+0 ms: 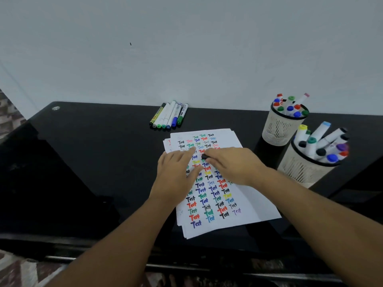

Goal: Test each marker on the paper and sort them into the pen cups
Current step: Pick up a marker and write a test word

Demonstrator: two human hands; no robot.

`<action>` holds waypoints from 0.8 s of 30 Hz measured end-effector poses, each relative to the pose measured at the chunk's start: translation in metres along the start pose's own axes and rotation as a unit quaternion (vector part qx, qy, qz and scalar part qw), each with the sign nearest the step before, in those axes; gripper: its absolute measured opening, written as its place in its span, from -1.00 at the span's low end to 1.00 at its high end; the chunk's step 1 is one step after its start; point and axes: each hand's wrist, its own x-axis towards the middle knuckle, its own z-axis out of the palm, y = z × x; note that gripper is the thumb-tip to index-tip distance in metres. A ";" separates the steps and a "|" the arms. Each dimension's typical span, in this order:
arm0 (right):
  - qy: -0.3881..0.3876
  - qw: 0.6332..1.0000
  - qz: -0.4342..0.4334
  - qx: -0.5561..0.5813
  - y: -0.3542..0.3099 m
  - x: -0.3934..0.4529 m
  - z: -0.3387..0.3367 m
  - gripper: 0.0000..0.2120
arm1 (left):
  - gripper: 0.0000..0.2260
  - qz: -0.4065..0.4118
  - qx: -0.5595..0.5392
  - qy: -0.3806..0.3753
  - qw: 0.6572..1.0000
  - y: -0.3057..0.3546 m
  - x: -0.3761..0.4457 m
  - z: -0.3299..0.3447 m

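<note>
Head view: we see the paper (217, 183) mid-desk, two cups (279, 125) to its right, seven markers (169, 116) in a row just beyond it, lengthwise away from us. Left hand (176, 175) presses the paper flat; right hand (234, 164) pinches, we think, a black marker (204, 156).

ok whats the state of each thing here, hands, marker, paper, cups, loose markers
left hand: open, fingers flat on the paper
right hand: grips a black marker
black marker: mostly hidden in the fist, only its dark end shows
paper: stacked flat, covered in coloured "Test" words
far pen cup: upright, holding markers
near pen cup: upright, holding markers
loose markers: capped, lying side by side
</note>
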 end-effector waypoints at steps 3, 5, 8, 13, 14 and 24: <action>0.005 0.999 -0.018 -0.027 -0.004 -0.008 0.003 -0.68 | -0.53 0.048 -0.003 0.023 0.999 -0.004 -0.002 0.004; 0.004 1.000 -0.017 -0.024 -0.007 -0.008 0.003 -0.69 | -0.59 0.073 0.002 0.032 0.997 -0.006 -0.003 0.005; 0.003 1.000 -0.027 -0.012 -0.011 -0.007 0.005 -0.67 | -0.66 0.101 0.010 0.032 0.994 -0.007 -0.002 0.005; -0.020 0.996 -0.007 0.083 -0.008 -0.013 0.004 -0.78 | -0.72 0.107 0.010 0.040 0.993 -0.008 -0.002 0.008; -0.020 0.997 -0.008 0.078 -0.007 -0.014 0.003 -0.79 | -0.75 0.108 0.011 0.041 0.993 -0.008 -0.002 0.008; -0.007 1.000 -0.026 -0.012 -0.005 -0.014 0.002 -0.67 | -0.65 0.126 0.009 0.042 0.991 -0.006 -0.003 0.006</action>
